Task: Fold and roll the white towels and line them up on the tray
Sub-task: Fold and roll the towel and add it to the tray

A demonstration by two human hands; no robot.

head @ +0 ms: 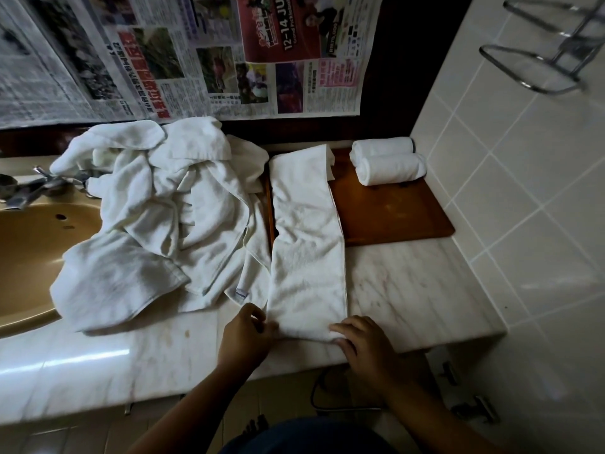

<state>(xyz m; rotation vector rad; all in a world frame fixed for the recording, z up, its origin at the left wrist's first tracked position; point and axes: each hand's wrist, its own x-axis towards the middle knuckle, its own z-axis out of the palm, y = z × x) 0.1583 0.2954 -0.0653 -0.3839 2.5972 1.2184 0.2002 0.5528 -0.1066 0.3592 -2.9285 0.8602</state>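
Note:
A white towel folded into a long strip (pixel 306 237) lies on the marble counter, its far end resting over the left side of the wooden tray (pixel 393 211). My left hand (pixel 248 332) pinches the strip's near left corner. My right hand (pixel 360 339) grips the near right corner, fingers curled over the edge. Two rolled white towels (pixel 386 160) lie side by side at the tray's far end. A heap of loose white towels (pixel 157 211) sits left of the strip, partly over the sink.
A tan sink (pixel 29 250) with a metal faucet (pixel 36 185) is at the left. Newspaper sheets (pixel 183 54) cover the back wall. A tiled wall (pixel 523 191) with a chrome rack (pixel 550 47) bounds the right. The counter's front edge (pixel 131 388) is near me.

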